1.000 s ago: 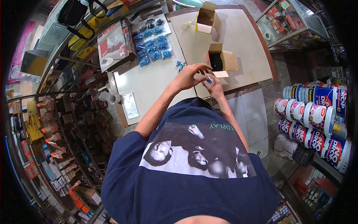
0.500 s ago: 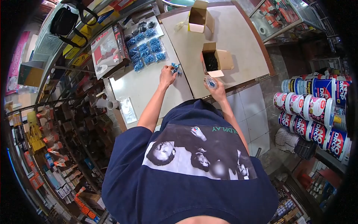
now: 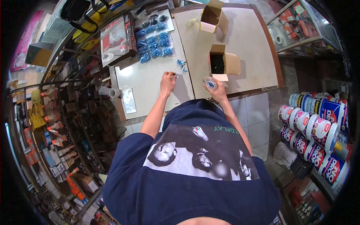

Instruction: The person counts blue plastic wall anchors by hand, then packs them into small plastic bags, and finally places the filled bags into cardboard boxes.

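Observation:
My left hand [image 3: 168,81] is over the white table with its fingers pinched together; a tiny item may be at the fingertips, too small to make out. A little beyond it lie several loose blue pieces [image 3: 181,64], like small screws or plugs. My right hand [image 3: 217,92] is closed around a small clear plastic bag [image 3: 210,83] with some blue pieces in it. Just past that hand stands an open cardboard box [image 3: 232,63] filled with small dark pieces [image 3: 216,62]. Filled clear packets of blue pieces [image 3: 153,45] lie in rows at the far left of the table.
A second open cardboard box [image 3: 210,18] stands farther back. A flat clear bag [image 3: 129,100] lies near the table's left edge, and a large printed box [image 3: 117,39] beyond it. Stacked paint tubs [image 3: 318,127] are on the right, loaded shelves [image 3: 56,150] on the left.
My left hand has drawn back toward me from the loose blue pieces, which now show uncovered on the table. My right hand still holds the bag. The view has shifted slightly.

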